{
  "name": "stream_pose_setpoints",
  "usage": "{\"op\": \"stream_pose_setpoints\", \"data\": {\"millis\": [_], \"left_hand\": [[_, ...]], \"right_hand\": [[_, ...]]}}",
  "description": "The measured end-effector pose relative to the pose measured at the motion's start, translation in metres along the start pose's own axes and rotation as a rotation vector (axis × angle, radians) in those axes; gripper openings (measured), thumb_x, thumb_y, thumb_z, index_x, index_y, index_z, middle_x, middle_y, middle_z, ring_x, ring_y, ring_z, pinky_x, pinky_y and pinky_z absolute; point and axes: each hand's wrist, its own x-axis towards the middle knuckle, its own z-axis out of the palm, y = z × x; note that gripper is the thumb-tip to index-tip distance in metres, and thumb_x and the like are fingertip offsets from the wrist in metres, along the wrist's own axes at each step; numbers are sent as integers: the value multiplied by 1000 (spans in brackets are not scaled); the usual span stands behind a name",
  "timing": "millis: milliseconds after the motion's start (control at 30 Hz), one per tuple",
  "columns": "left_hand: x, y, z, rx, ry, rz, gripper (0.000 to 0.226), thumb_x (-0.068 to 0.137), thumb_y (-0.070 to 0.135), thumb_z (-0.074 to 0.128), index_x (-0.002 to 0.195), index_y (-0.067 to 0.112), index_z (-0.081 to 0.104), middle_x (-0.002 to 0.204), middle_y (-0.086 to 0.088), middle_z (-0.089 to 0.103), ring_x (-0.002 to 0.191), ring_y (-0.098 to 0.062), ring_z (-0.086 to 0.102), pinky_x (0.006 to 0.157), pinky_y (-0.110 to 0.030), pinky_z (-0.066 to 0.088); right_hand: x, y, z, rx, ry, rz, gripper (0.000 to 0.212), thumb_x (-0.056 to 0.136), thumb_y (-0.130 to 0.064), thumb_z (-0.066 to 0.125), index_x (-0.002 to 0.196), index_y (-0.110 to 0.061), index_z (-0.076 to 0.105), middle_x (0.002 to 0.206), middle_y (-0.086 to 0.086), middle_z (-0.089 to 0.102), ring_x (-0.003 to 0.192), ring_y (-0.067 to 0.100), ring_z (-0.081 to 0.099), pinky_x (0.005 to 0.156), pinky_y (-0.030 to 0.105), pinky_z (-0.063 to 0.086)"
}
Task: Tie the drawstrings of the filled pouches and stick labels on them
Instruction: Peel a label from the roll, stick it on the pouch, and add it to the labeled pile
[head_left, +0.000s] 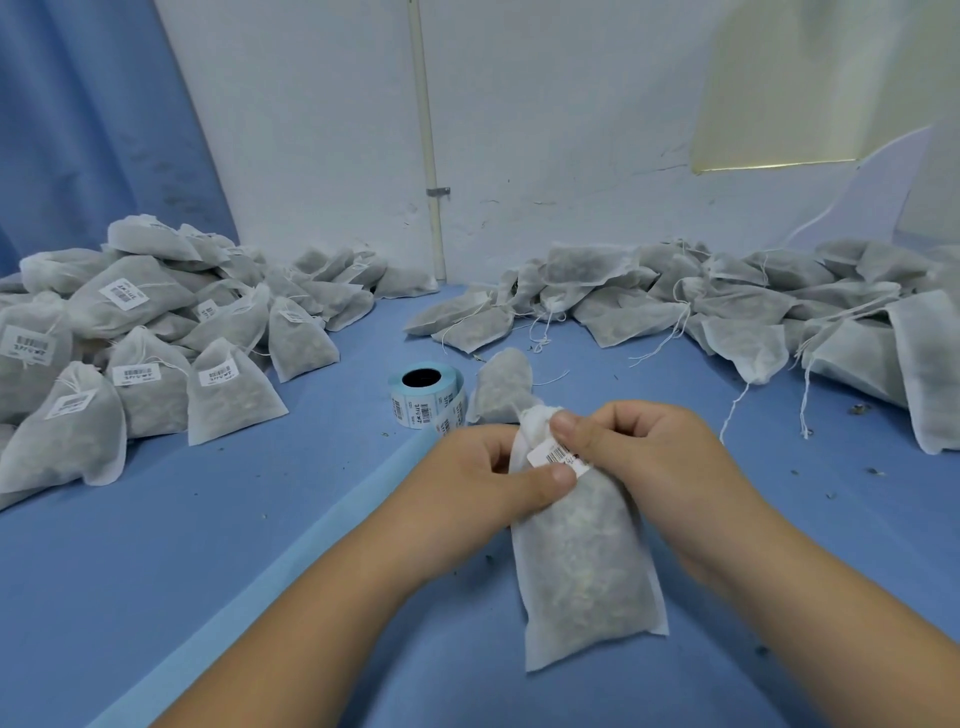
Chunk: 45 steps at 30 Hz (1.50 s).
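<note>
My left hand (483, 483) and right hand (639, 457) both pinch the filled white fabric pouch (582, 571), just nearside of the blue label roll (423, 395). I'd smooth its small white barcode label (553, 457) flat, centre outward.

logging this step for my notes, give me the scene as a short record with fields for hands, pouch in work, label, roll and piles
left hand: grips the held pouch near its neck, thumb pressing on the label
right hand: pinches the pouch's gathered top
held pouch: filled, top bunched
label roll: on the blue table beyond the hands, beside a lone pouch
left pile: pouches bearing labels
right pile: pouches with loose strings, no labels seen
</note>
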Motion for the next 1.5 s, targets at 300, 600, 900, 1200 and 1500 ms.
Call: {"op": "stream_pose_setpoints", "data": {"millis": [300,600,900,1200,1500], "left_hand": [[0,-2,-4,-245,-73,-13,17,84,30,65,89,20,77,96,-7,75,89,-19,70,79,-27,55],[1,-3,-6,-233,-108,-30,14,81,23,71,93,19,77,97,-6,75,90,-18,71,76,-25,55],[4,4,-21,-577,144,-59,17,80,20,70,90,8,78,98,-17,74,86,-27,73,72,-34,60],[9,-5,-54,-583,275,-15,21,92,3,57,109,0,69,106,-18,73,94,-27,71,81,-35,59],[15,-27,-120,-791,799,-141,13,93,16,56,96,10,67,76,-5,63,55,-17,58,57,-29,44]], "right_hand": [[-2,-3,1,61,-94,17,53,65,-57,69,75,-5,68,71,6,68,64,16,61,62,27,50],[-1,-1,-1,144,-98,57,35,71,-46,73,68,-12,67,69,5,68,61,15,61,58,26,51],[-6,-1,11,18,-254,10,40,78,-66,63,87,-28,72,79,-10,73,68,3,66,59,17,50],[13,0,36,123,-241,38,44,62,-42,76,94,-12,71,76,9,71,61,20,60,53,28,49],[72,-40,104,291,-242,177,16,88,-22,66,90,-7,63,65,7,64,49,14,58,46,21,48]]}}
